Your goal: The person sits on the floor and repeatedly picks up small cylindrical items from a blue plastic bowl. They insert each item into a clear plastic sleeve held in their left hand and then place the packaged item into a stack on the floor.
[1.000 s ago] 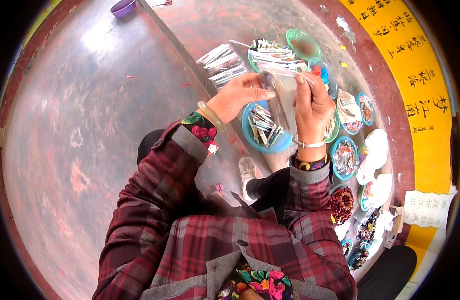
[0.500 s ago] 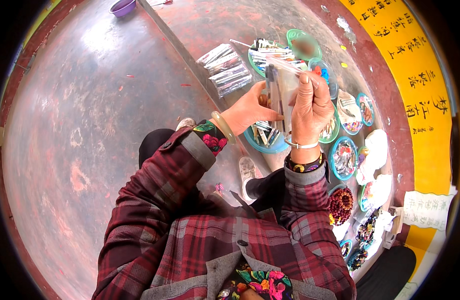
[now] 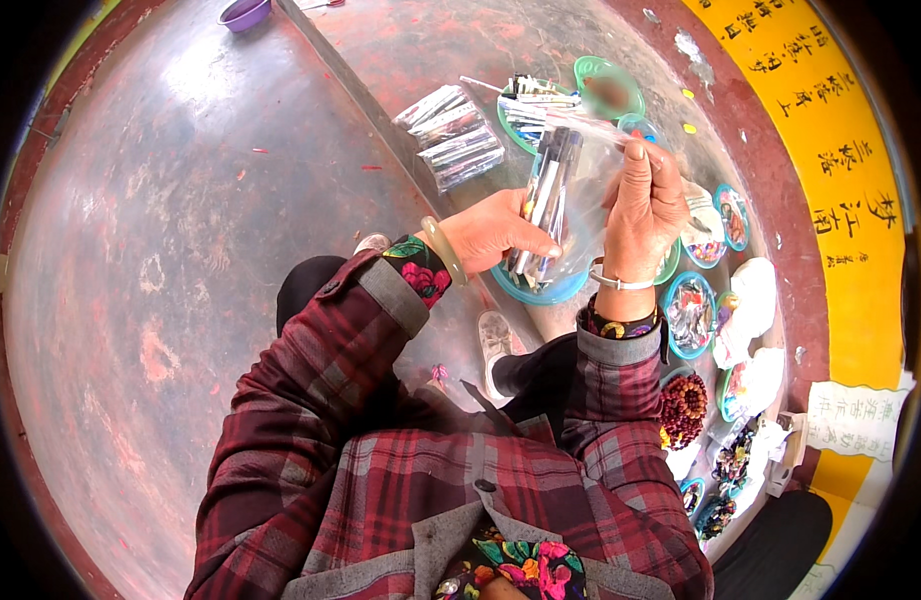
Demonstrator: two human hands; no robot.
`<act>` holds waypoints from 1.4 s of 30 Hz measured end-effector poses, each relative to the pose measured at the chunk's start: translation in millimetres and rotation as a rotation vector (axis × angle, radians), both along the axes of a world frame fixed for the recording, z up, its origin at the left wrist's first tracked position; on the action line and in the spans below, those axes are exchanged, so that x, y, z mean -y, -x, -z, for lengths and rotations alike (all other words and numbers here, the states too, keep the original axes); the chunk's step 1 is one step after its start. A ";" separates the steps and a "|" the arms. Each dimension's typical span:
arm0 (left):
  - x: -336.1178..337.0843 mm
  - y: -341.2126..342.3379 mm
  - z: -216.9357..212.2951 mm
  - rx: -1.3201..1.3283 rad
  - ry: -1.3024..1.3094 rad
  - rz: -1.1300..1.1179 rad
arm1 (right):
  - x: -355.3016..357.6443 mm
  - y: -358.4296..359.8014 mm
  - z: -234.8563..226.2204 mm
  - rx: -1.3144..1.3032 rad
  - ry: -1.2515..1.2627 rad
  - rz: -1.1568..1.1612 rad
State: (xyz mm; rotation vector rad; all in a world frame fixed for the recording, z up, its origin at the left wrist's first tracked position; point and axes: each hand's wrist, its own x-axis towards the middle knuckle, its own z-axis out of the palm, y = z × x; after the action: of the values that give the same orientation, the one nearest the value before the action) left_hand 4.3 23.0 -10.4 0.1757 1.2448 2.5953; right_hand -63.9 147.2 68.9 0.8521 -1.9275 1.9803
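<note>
Your left hand (image 3: pixel 496 232) now grips the bundle of pens (image 3: pixel 546 195) inside the clear bag (image 3: pixel 591 170) — your right hand (image 3: pixel 646 205) pinches it open; they've risen together.

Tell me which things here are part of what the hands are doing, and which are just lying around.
In hand:
- left hand gripping a bundle of pens
- right hand holding the clear plastic bag around them

Lying about:
- packed pen bundles on the floor
- blue plate under the hands
- purple bowl
- brown beads
</note>
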 end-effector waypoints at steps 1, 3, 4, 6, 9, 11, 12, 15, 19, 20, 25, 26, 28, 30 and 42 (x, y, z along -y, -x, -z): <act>-0.2 -0.3 1.3 0.007 0.005 -0.002 | -0.2 0.2 0.1 0.007 -0.005 -0.008; -0.8 -1.8 -0.3 0.023 0.017 -0.006 | 0.7 0.3 0.2 0.011 0.015 0.019; -0.7 -1.3 -1.1 0.026 0.028 -0.005 | 0.9 0.4 0.2 0.012 0.025 0.032; -0.5 -0.6 -2.5 0.031 0.048 -0.004 | -2.2 2.8 -0.5 -0.024 0.006 0.048; 3.4 -2.2 -7.1 -0.003 0.085 0.035 | -7.5 8.1 -1.0 -0.080 -0.044 0.083; 3.7 -2.5 -7.8 -0.010 0.046 0.046 | -7.9 9.4 -1.3 -0.083 -0.049 0.095; 3.5 -2.7 -8.0 -0.014 0.026 0.052 | -7.6 9.6 -1.8 -0.066 -0.033 0.094; -0.8 -3.4 -8.6 0.062 0.043 0.011 | -9.6 12.8 -1.5 -0.034 -0.014 0.110; 3.2 -4.0 -13.4 0.105 0.117 0.068 | -12.4 12.4 -4.5 -0.001 -0.002 0.099; 3.7 -4.0 -10.0 0.086 0.102 0.083 | -12.4 11.4 -5.6 0.009 0.006 0.088; -1.2 -1.6 -6.7 0.004 -0.031 0.050 | -8.9 1.9 -15.6 0.248 0.165 -0.068; 0.4 -2.4 -9.2 0.022 -0.098 0.042 | -8.2 1.9 -14.4 0.275 0.179 -0.094; 3.9 -2.7 -13.7 0.021 -0.203 0.005 | -5.7 3.6 -8.6 0.330 0.207 -0.148; 8.5 -0.9 -15.9 -0.018 -0.284 -0.052 | -1.5 3.9 -2.2 0.292 0.215 -0.166; 34.0 -4.7 -42.8 -0.026 0.300 -0.214 | -6.2 10.8 14.4 0.122 -0.007 -0.186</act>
State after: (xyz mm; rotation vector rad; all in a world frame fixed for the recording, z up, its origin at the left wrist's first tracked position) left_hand 8.9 -11.0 32.4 0.0189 1.7272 2.5397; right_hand -74.7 153.4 54.5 0.9647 -1.9863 2.1797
